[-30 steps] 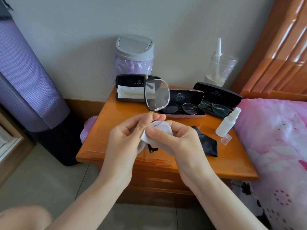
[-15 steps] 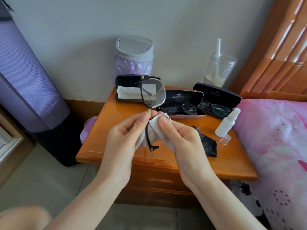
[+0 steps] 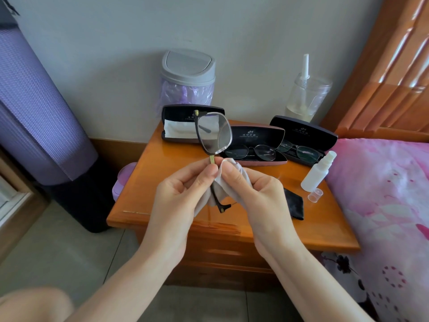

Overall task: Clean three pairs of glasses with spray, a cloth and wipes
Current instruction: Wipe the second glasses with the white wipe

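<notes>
The person was in the middle of wiping the first pair, as far as I could judge. The left hand (image 3: 183, 194) pinched the glasses (image 3: 213, 133) between thumb and forefinger just under the gold hinge, lens uppermost, above the front of the nightstand (image 3: 162, 173). The right hand (image 3: 253, 194) had its fingers curled round a pale cloth (image 3: 228, 165), folded about the lower arm of the frame. The next move, I thought, called for sliding the cloth along that arm with light pressure while the other hand kept the hinge steady, since a thin arm would bend easily. Behind them the left case (image 3: 176, 112) lay open with only a white sheet in it, probably this pair's home. The middle case (image 3: 257, 135) held a second pair (image 3: 253, 153), and the right case (image 3: 301, 132) a third pair (image 3: 301, 151), both apparently waiting. The spray bottle (image 3: 316, 174) stood uncapped, its clear cap (image 3: 315, 195) just beside it, near a dark cloth (image 3: 293, 204). A lidded bin (image 3: 188, 73) lined with a lilac bag stood at the back, and a clear jar (image 3: 306, 96) held a little yellowish liquid.
</notes>
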